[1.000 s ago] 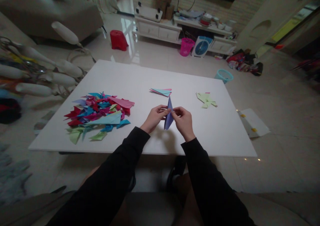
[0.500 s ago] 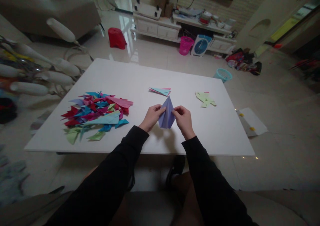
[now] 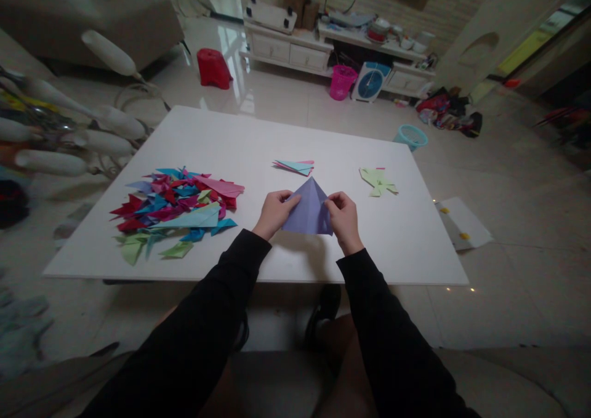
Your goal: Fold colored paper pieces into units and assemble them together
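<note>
Room: tiled floor, with a white cabinet point(image 3: 308, 60), a red stool point(image 3: 213, 70), a pink basket point(image 3: 340, 84) and a fan point(image 3: 370, 84) beyond the table.

Table point(image 3: 406, 252): white, flat-topped; a teal bin point(image 3: 410, 138) stood by its far right corner.

Sheet point(image 3: 308, 212): purple, creased, spread to a broad point facing away from the wearer; held above the middle of the table, between the two hands.

Left hand point(image 3: 276, 212): partly closed, gripping the sheet at its left edge, thumb on the upper face; the fingers beneath were partly hidden.

Right hand point(image 3: 343, 216): fingers curled, thumb and forefinger pinching the sheet at its right edge.

Sleeves point(image 3: 244, 255): black, reaching both wrists.

Heap point(image 3: 180, 205): folded papers in red, blue, pink and green, on the table well to the left of the left hand.

Slips point(image 3: 295, 167): blue and pink, narrow, lying just beyond the sheet's tip.

Green piece point(image 3: 379, 181): folded, flat on the table, right of the right hand and apart from it.
</note>
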